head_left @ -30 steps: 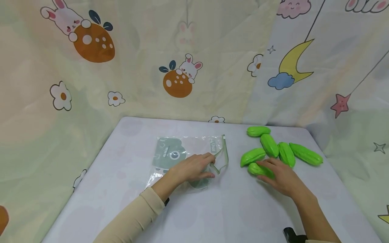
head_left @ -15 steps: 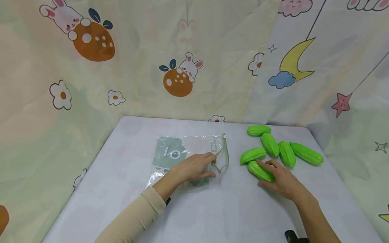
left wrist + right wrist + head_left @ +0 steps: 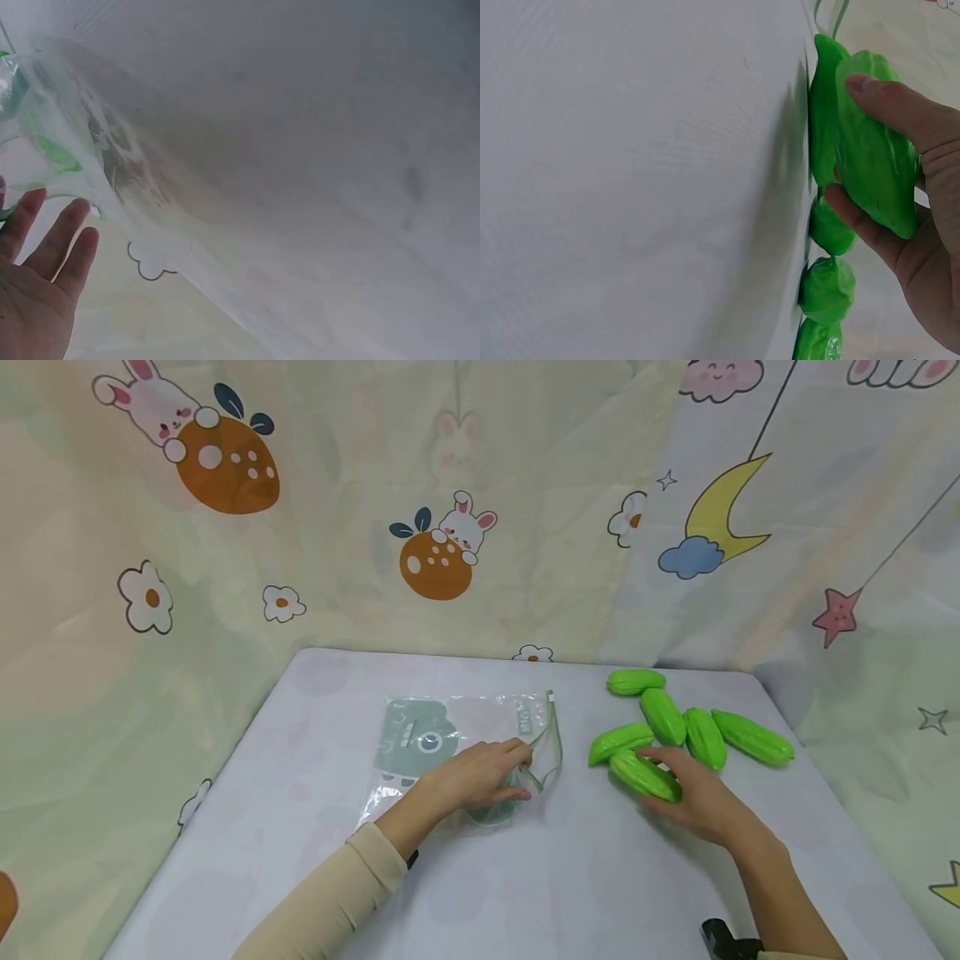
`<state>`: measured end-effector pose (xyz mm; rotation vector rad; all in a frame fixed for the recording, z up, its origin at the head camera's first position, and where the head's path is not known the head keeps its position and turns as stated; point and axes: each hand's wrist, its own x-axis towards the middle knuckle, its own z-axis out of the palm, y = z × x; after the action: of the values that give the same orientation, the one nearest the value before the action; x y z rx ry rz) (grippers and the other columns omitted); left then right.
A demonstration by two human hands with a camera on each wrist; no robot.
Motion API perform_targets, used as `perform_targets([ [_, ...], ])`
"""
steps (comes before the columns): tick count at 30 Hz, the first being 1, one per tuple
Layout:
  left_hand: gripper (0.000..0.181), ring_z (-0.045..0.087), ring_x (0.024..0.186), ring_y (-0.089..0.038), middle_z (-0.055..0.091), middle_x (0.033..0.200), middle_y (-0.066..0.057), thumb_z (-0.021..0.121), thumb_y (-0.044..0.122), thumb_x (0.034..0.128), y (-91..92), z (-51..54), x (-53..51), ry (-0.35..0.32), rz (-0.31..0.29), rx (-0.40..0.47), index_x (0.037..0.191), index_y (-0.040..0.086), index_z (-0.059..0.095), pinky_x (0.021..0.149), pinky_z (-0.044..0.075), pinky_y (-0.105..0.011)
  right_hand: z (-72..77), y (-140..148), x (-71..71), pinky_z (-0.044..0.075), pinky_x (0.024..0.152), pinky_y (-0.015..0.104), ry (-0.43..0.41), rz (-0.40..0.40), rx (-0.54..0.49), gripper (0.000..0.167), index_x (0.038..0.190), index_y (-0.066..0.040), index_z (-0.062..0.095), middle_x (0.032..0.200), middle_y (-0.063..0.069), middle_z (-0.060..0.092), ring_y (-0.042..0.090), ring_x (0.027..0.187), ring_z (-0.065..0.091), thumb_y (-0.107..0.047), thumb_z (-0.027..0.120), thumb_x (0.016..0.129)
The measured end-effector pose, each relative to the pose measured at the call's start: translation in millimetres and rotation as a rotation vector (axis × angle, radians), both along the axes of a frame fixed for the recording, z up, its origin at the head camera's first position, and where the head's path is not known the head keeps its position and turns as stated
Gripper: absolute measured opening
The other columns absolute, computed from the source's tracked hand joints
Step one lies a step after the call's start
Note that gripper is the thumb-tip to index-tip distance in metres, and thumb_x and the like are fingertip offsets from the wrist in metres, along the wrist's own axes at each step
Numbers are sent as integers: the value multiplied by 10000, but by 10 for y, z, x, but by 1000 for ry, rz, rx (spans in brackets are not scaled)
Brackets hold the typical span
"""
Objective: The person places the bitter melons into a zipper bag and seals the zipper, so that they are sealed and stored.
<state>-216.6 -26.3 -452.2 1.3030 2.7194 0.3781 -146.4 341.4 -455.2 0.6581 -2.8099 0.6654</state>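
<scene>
A clear bag with a grey-green print (image 3: 420,735) lies flat in the head view, its green-edged mouth (image 3: 558,743) spread at the right end. My left hand (image 3: 480,777) rests over that end, fingertips at the mouth; in the left wrist view the visible fingers of the left hand (image 3: 41,285) are extended against the clear plastic (image 3: 52,112). My right hand (image 3: 697,797) holds a bright green ridged vegetable (image 3: 645,777). From the right wrist, the thumb of the right hand (image 3: 915,180) lies on the held vegetable (image 3: 874,150), with fingers below it.
Several more green vegetables lie around the held one: one to its left (image 3: 621,743), others behind (image 3: 663,717) and to the right (image 3: 752,737). The white table (image 3: 315,727) meets a patterned cloth (image 3: 337,527) at its back edge.
The held vegetable has turned and risen slightly in my right hand, showing more of its length. My left hand and the bag have stayed in place.
</scene>
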Motion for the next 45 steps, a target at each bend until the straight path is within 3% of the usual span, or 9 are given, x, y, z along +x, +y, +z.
perform_targets([
  [5, 475, 546, 888, -99, 558, 1202, 96, 678, 534, 951, -9, -2, 4, 7, -7, 5, 1288, 229, 539, 825, 504, -278, -28, -22, -34, 437, 907, 181, 97, 16, -26, 654, 1340, -131, 593, 1260, 50, 645, 219, 1129, 584, -94, 900, 764],
  [8, 476, 551, 888, -103, 561, 1197, 91, 692, 521, 948, -16, -2, 8, 21, -7, 6, 1285, 219, 544, 836, 508, -287, -36, -45, -43, 370, 943, 121, 126, 21, -28, 651, 1344, -161, 603, 1248, 16, 631, 179, 1130, 573, -87, 893, 767],
  [13, 471, 559, 898, -100, 568, 1199, 90, 694, 522, 946, -25, 10, 6, 32, -4, 2, 1276, 221, 546, 848, 510, -290, -19, -108, -70, 349, 980, 121, 176, 48, -41, 651, 1368, -187, 618, 1256, -8, 607, 170, 1139, 571, -81, 878, 780],
  [21, 482, 565, 922, -110, 578, 1201, 75, 694, 516, 948, -31, 37, -22, 41, 3, 16, 1281, 198, 555, 861, 515, -315, 39, -198, -128, 447, 873, 264, 280, 57, -58, 559, 1283, -190, 693, 1262, 62, 612, 242, 1099, 610, -55, 870, 770],
  [25, 478, 566, 914, -104, 581, 1204, 78, 690, 521, 949, -47, 40, -42, 55, 4, 12, 1276, 200, 555, 854, 517, -319, 25, -227, -153, 439, 890, 231, 273, 72, -82, 529, 1267, -173, 714, 1270, 92, 612, 248, 1130, 603, -43, 868, 778],
  [34, 492, 558, 901, -100, 565, 1213, 94, 663, 541, 960, -84, 11, -15, 16, 4, -2, 1304, 209, 545, 851, 511, -296, -18, -305, -185, 326, 1002, 103, 198, 61, -107, 605, 1346, -174, 662, 1330, 81, 573, 304, 1186, 590, -56, 873, 791],
  [45, 477, 570, 887, -99, 563, 1233, 106, 666, 545, 956, -85, -9, 5, 34, -3, 5, 1288, 224, 545, 837, 513, -284, -27, -365, -266, 322, 1001, 82, 201, 92, -126, 673, 1404, -143, 617, 1378, 103, 544, 289, 1206, 573, -18, 857, 787],
])
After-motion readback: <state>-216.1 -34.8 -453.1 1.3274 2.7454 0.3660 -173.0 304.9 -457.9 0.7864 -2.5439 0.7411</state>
